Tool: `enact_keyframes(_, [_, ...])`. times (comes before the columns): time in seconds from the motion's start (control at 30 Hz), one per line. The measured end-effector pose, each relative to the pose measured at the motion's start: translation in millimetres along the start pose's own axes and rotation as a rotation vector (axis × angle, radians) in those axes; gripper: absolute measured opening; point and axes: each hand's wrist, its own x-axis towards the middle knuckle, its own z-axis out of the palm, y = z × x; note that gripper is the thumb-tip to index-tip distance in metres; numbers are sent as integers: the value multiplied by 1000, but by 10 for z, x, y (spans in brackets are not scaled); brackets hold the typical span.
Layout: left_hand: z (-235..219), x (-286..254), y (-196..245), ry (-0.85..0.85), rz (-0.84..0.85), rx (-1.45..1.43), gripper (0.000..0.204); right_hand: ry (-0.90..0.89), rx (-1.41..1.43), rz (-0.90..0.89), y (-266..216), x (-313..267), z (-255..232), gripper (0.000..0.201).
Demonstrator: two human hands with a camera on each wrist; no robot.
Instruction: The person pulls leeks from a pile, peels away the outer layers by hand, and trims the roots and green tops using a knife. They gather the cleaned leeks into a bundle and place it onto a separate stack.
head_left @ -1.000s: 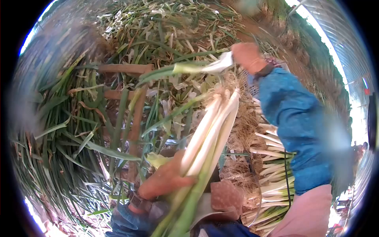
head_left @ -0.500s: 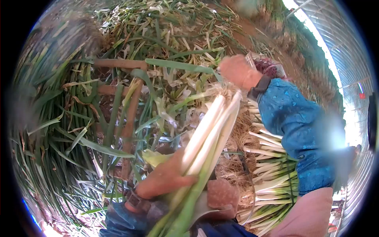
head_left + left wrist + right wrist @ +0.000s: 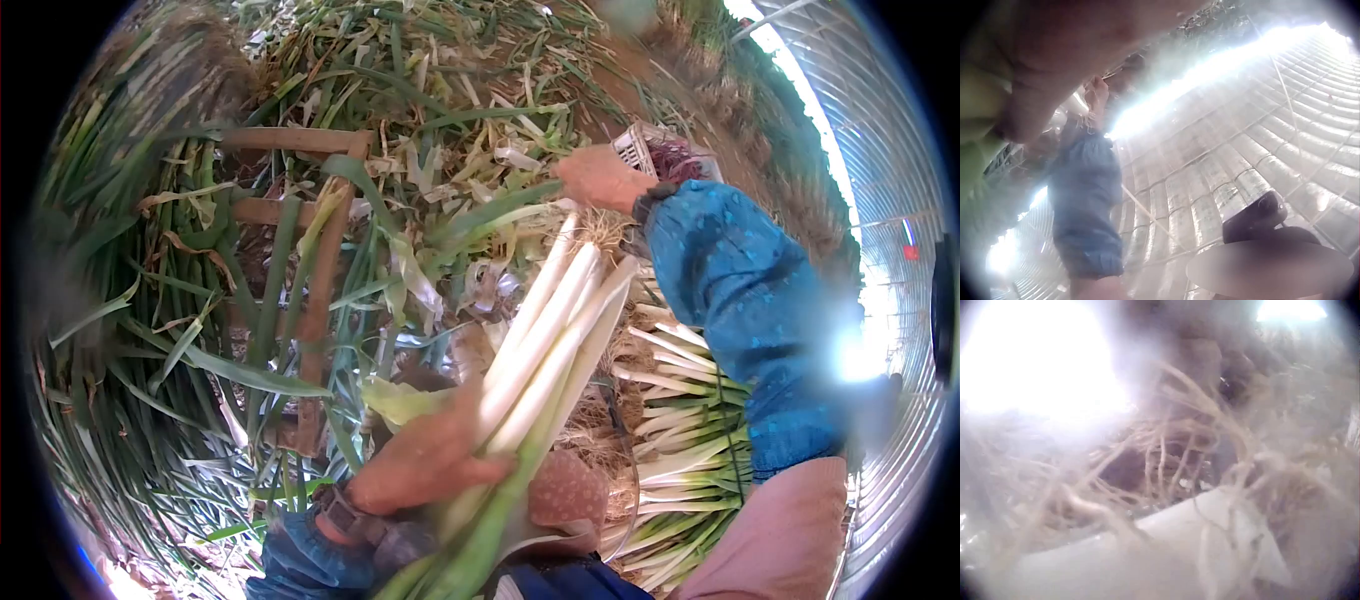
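My left hand (image 3: 430,455) grips several long green onions (image 3: 545,345), its fingers and thumb wrapped around them where white turns green. Their white shanks slant up and away, roots (image 3: 600,228) at the far end. My right hand (image 3: 605,178) is right by those roots, back of the hand upward. Its fingertips are at the end of a loose green leaf (image 3: 500,210); I cannot tell whether they pinch it. Close up in the right wrist view are a white shank (image 3: 1116,562) and tangled roots (image 3: 1166,456). In the left wrist view the left hand (image 3: 1066,56) is blurred.
A wooden frame (image 3: 325,310) stands at left beside a heap of untrimmed green onions (image 3: 130,350). Peeled leaves (image 3: 440,80) litter the ground ahead. Rows of cleaned green onions (image 3: 690,450) lie at right. A white basket (image 3: 632,150) stands behind the right hand.
My right hand has come from holding a stripped white-and-green leaf up at the far right to just over the roots, slightly left. The bundle in my left hand has spread and shifted slightly right.
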Motion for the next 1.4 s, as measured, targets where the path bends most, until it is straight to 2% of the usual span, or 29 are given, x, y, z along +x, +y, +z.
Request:
enact_keyframes(0.07, [-19, 7, -58, 13, 31, -28, 82, 110, -194, 5, 239, 119, 63, 16])
enact_keyframes(0.13, [-56, -26, -120, 30, 55, -30, 82, 181, -167, 130, 1122, 37, 184, 20])
enact_keyframes(0.2, [-31, -107, -185, 58, 59, -46, 82, 50, -71, 488, 1069, -377, -451, 31])
enact_keyframes(0.27, [-86, -94, -138, 39, 32, -49, 76, 15, -193, 448, 1158, -669, -299, 55])
enact_keyframes(0.3, [-129, -87, -112, 33, 23, -41, 75, 36, -145, 369, 1191, -775, 35, 66])
enact_keyframes(0.33, [-123, -83, -136, 74, 91, -45, 72, 83, -51, 241, 957, -923, 236, 77])
enact_keyframes(0.37, [-132, -83, -126, 68, 89, -64, 74, 116, 39, 110, 719, -1073, 437, 89])
enact_keyframes(0.43, [-132, -96, -118, 58, 75, -110, 81, 155, 240, -2, -23, -1254, 833, 86])
enact_keyframes(0.53, [-119, -88, -97, 2, 6, -129, 80, 236, 397, 219, -1124, -1285, 1367, 82])
enact_keyframes(0.6, [-85, -98, -95, 24, 38, -117, 80, 298, 434, 357, -1436, -1189, 1556, 80])
enact_keyframes(0.67, [-54, -93, -93, 41, 62, -96, 80, 336, 436, 423, -1409, -1090, 1622, 78])
enact_keyframes(0.83, [-12, -72, -154, 63, 68, -87, 81, 332, 425, 471, -873, -868, 1638, 72])
enact_keyframes(0.93, [-74, -54, -60, -13, -41, -117, 82, 311, 387, 529, -230, -575, 1536, 68])
enact_keyframes(1.0, [-86, -48, -72, 22, 20, -101, 82, 267, 398, 578, 368, -489, 1338, 66])
enact_keyframes(1.1, [-110, -71, -92, 33, 42, -103, 79, 121, 453, 588, 809, -718, 1038, 62])
enact_keyframes(1.2, [-105, -77, -124, 36, 62, -136, 78, 28, 511, 503, 690, -1025, 1148, 59])
enact_keyframes(1.3, [-151, -72, -90, 18, 53, -163, 82, 86, 539, 494, 291, -1146, 1349, 56])
enact_keyframes(1.4, [-125, -35, -82, -23, 29, -163, 85, 190, 516, 531, -175, -931, 1488, 53])
